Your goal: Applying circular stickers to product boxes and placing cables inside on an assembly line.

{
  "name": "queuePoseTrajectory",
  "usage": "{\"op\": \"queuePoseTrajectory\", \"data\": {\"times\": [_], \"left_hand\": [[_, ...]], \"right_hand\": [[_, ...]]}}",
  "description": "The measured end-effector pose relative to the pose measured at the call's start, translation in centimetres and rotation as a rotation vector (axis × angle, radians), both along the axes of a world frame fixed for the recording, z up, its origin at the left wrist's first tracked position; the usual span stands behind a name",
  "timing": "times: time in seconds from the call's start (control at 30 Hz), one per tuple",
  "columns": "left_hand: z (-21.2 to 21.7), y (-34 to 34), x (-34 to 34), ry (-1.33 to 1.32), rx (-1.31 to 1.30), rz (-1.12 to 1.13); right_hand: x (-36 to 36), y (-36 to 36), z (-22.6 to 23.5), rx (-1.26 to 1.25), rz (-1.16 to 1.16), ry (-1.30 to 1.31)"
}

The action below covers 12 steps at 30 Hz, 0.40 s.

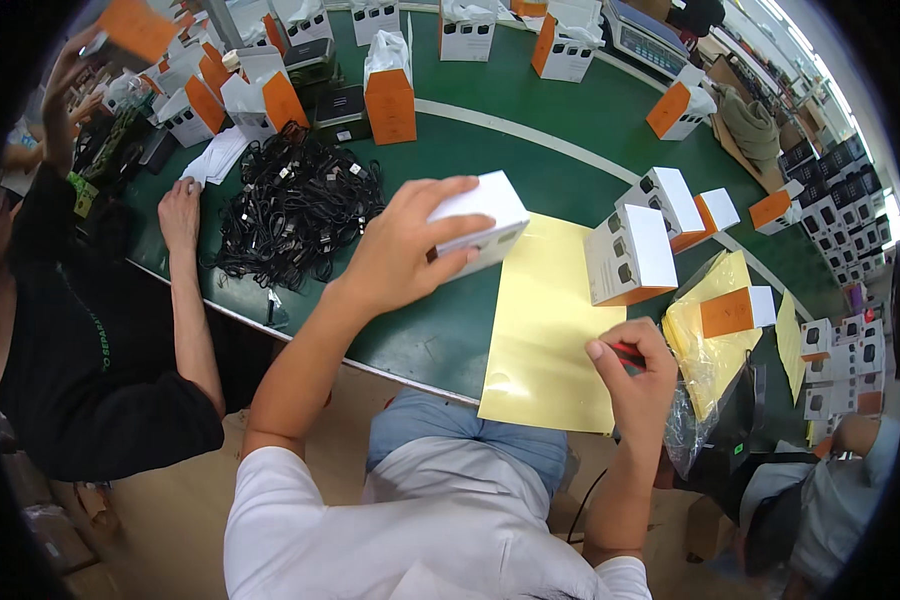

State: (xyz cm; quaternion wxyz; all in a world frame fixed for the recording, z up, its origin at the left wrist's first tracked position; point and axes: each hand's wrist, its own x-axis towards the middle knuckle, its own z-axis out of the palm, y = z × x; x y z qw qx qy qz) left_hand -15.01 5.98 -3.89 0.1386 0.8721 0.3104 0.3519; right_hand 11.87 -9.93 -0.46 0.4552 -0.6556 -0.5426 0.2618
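Observation:
My left hand (395,240) grips a small white carton (503,207) from its left side, holding it over the green table beside the yellow sheet (535,350). Fingers curled, my right hand (645,390) is closed round a small red and dark object (627,354) whose kind is mostly hidden by the fingers. That hand hovers over the sheet's right edge. Just beyond it, a white and orange carton (652,250) with pictures of a dark device stands at the sheet's right edge. More such cartons (667,192) are behind it.
A heap of black cables (295,205) lies on the green table (450,335) to the left. A person in black (90,330) works there, one raised hand holding an orange box (138,30). Yellow sheets in clear plastic (705,330) lie at right, near another person (820,510). Open cartons (390,100) line the far side.

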Motion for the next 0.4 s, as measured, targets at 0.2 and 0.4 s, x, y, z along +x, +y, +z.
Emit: {"op": "queuePoseTrajectory", "data": {"times": [0.2,0.4], "left_hand": [[-0.8,-1.7,-0.2,-0.107,0.081,-0.015],[-1.7,-1.5,-0.4,-0.168,-0.022,-0.071]], "right_hand": [[-3.3,3.9,0.2,0.114,0.057,0.055],[-5.3,6.5,-0.4,0.108,0.05,-0.101]]}}
